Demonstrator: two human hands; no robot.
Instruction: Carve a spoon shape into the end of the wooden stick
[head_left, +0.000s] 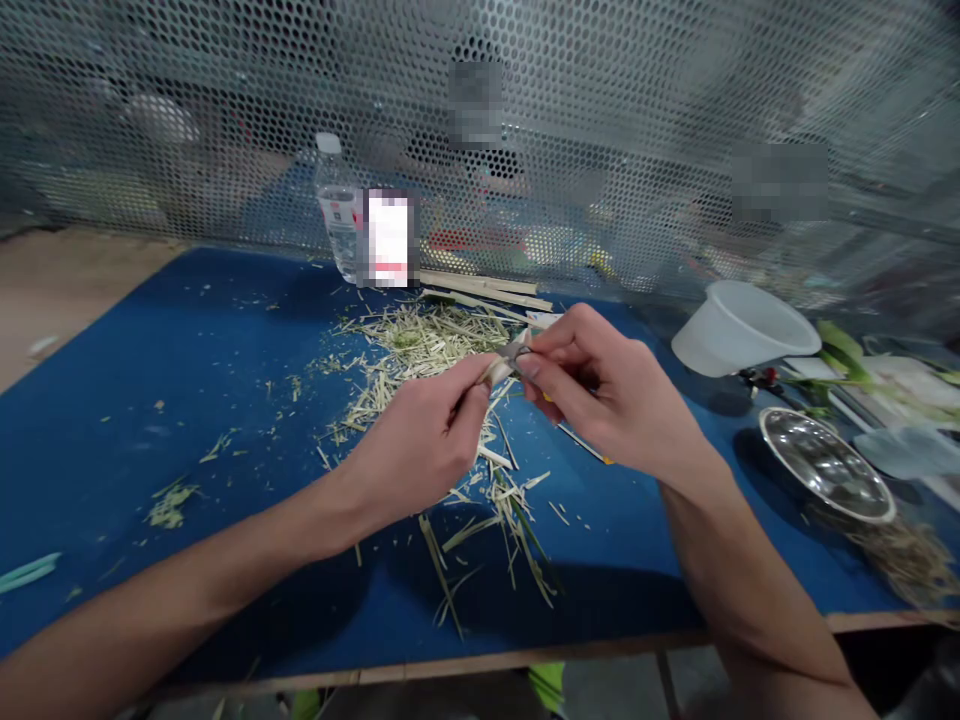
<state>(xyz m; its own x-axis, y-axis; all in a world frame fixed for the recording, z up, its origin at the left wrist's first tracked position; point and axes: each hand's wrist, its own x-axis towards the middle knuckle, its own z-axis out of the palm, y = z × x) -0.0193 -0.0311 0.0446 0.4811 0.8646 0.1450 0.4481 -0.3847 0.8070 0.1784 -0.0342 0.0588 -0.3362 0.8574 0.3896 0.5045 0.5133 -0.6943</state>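
My left hand (pixel 416 440) and my right hand (pixel 600 385) meet above a blue work mat (pixel 150 350). Between their fingertips is a short pale stalk piece (pixel 499 371), pinched mainly by my left hand. My right fingers grip a small metal tool (pixel 516 354) against it, and the fingers partly hide both items. I cannot tell the tool's exact kind. Shredded pale plant fibres (pixel 420 345) lie in a loose heap beneath and beyond my hands. Longer green-and-cream strips (pixel 517 530) lie nearer me.
Long pale strips (pixel 484 288) lie at the mat's far edge near a plastic bottle (pixel 337 210). To the right are a white plastic bowl (pixel 742 328), a steel bowl (pixel 825 462) and green leaves (pixel 862 365). A perforated metal screen (pixel 480 90) stands behind.
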